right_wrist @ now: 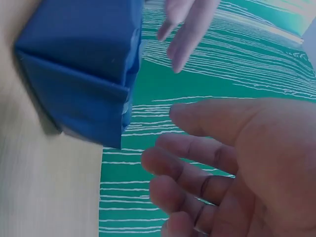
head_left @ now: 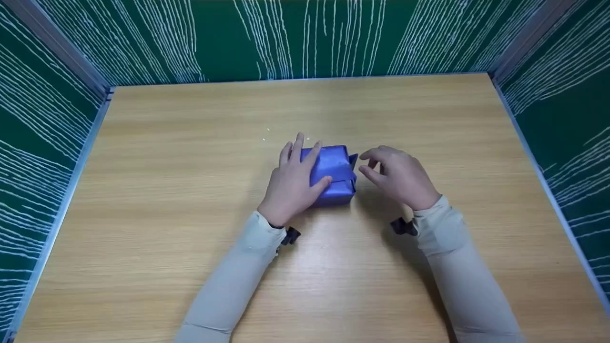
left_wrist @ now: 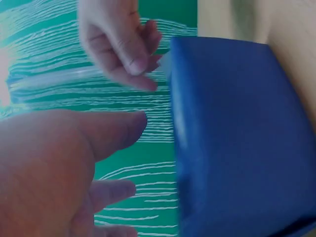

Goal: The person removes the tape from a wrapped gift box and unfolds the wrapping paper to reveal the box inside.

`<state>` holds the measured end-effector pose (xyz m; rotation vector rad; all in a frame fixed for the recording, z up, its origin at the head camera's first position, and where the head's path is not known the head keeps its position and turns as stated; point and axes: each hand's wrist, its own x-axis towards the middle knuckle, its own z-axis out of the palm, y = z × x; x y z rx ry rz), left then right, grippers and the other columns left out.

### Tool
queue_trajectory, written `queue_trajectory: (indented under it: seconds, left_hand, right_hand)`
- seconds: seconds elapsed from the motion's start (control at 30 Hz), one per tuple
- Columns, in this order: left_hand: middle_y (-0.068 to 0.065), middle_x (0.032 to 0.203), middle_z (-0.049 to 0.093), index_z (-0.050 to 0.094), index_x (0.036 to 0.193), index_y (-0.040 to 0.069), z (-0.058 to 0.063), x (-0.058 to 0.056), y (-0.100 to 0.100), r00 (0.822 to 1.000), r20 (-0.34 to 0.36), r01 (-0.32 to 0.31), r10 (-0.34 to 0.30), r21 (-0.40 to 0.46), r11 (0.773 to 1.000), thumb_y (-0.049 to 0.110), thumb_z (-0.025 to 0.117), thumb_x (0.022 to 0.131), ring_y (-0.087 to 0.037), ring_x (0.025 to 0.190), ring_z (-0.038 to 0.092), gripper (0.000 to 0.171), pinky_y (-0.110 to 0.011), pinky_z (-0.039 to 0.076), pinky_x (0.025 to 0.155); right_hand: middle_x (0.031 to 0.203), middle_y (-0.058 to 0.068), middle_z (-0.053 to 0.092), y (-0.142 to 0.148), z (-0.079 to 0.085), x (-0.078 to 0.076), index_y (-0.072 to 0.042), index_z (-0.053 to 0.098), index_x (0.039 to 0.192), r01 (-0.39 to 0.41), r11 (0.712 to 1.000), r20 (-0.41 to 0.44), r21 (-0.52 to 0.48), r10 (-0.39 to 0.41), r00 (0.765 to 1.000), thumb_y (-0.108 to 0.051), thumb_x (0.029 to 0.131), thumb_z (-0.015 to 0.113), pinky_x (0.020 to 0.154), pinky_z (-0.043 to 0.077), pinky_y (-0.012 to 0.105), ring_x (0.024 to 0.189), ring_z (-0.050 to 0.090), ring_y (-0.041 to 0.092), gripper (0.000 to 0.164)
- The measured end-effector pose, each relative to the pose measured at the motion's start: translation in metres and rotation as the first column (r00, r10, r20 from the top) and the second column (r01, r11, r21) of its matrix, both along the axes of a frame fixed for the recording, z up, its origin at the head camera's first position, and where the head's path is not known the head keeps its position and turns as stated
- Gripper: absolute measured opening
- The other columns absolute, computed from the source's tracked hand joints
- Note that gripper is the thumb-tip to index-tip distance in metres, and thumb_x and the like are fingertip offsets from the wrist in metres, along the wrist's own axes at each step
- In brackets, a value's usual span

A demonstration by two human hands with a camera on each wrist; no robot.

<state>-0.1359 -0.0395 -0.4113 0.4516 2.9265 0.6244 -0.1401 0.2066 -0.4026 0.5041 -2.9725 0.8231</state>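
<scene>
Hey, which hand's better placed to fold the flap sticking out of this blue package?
Probably the right hand: it's empty and close beside the flap, while the left hand is over the blue package.

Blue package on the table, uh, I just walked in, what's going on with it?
A person is working at a blue wrapped package that sits on a wooden table. The left hand is spread just above it; the wrist views show a gap. The right hand, fingers bent and holding nothing, is close beside a flap that juts out at the package's right end, so that end isn't folded flat.
</scene>
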Motion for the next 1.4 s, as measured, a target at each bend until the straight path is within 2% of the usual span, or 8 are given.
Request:
queue_trajectory:
  seconds: [0.13,0.23,0.37,0.47,0.7,1.07,1.27,1.4]
  left_hand:
    - [-0.013,0.174,0.009,0.038,0.162,0.022,-0.008,0.000,0.002,0.999,-0.014,0.045,-0.046,-0.047,0.998,0.059,0.059,0.099,-0.039,0.156,0.018,0.075,-0.059,0.048,0.105]
    - [-0.014,0.171,0.019,0.046,0.157,0.018,-0.011,-0.001,0.004,0.994,-0.032,0.098,-0.101,-0.083,0.992,0.059,0.059,0.099,-0.038,0.155,0.023,0.072,-0.059,0.046,0.108]
    - [-0.014,0.167,0.033,0.051,0.154,0.017,-0.010,0.000,0.004,0.990,-0.045,0.128,-0.135,-0.137,0.982,0.061,0.056,0.100,-0.038,0.153,0.029,0.070,-0.058,0.044,0.110]
    - [-0.014,0.166,0.035,0.050,0.155,0.018,-0.009,0.001,0.004,0.988,-0.036,0.141,-0.147,-0.150,0.979,0.062,0.055,0.100,-0.038,0.153,0.030,0.070,-0.058,0.045,0.110]
    - [-0.013,0.164,0.038,0.052,0.154,0.018,-0.008,0.002,0.004,0.988,-0.026,0.150,-0.155,-0.138,0.979,0.062,0.057,0.099,-0.037,0.152,0.031,0.070,-0.057,0.048,0.107]
    - [-0.016,0.161,0.043,0.056,0.150,0.015,-0.009,0.002,0.005,0.982,-0.074,0.162,-0.172,-0.120,0.979,0.058,0.061,0.099,-0.038,0.149,0.035,0.068,-0.055,0.049,0.105]
    - [-0.014,0.163,0.039,0.052,0.153,0.017,-0.009,0.002,0.005,0.986,-0.040,0.158,-0.164,-0.131,0.979,0.060,0.058,0.099,-0.038,0.151,0.032,0.069,-0.056,0.048,0.107]
    - [-0.014,0.164,0.038,0.052,0.154,0.018,-0.010,0.003,0.005,0.986,-0.037,0.155,-0.162,-0.139,0.978,0.060,0.058,0.100,-0.039,0.151,0.032,0.069,-0.056,0.048,0.107]
  right_hand:
    - [0.097,0.004,0.071,-0.010,-0.001,-0.005,-0.009,0.075,0.118,-0.008,1.000,0.018,-0.028,0.008,1.000,-0.022,0.099,0.072,0.067,0.049,0.036,0.078,0.061,0.021,0.023]
    - [0.096,0.004,0.070,-0.016,-0.004,-0.007,-0.009,0.076,0.113,-0.014,0.999,0.009,-0.033,0.014,1.000,-0.022,0.098,0.073,0.068,0.051,0.036,0.080,0.063,0.022,0.020]
    - [0.093,0.006,0.069,-0.026,-0.011,-0.011,-0.007,0.075,0.106,-0.047,0.999,-0.055,-0.013,0.046,0.997,-0.019,0.098,0.073,0.070,0.052,0.038,0.082,0.064,0.023,0.015]
    - [0.090,0.008,0.066,-0.031,-0.015,-0.012,-0.004,0.074,0.109,-0.069,0.997,-0.100,0.029,0.071,0.992,-0.019,0.097,0.073,0.068,0.051,0.039,0.079,0.061,0.024,0.019]
    - [0.089,0.009,0.063,-0.035,-0.019,-0.010,-0.002,0.074,0.122,-0.090,0.990,-0.086,0.107,0.099,0.991,-0.024,0.098,0.073,0.064,0.050,0.037,0.075,0.058,0.023,0.033]
    - [0.085,0.007,0.061,-0.032,-0.019,-0.007,-0.005,0.076,0.106,-0.106,0.990,-0.138,0.088,0.118,0.983,-0.015,0.096,0.075,0.058,0.049,0.038,0.072,0.057,0.022,0.015]
    - [0.088,0.007,0.063,-0.032,-0.019,-0.006,-0.005,0.072,0.100,-0.102,0.992,-0.108,0.071,0.109,0.988,-0.012,0.095,0.074,0.062,0.052,0.039,0.075,0.061,0.023,0.008]
    - [0.090,0.008,0.064,-0.033,-0.020,-0.007,-0.004,0.071,0.105,-0.102,0.992,-0.094,0.075,0.108,0.990,-0.014,0.096,0.073,0.064,0.053,0.039,0.077,0.061,0.023,0.013]
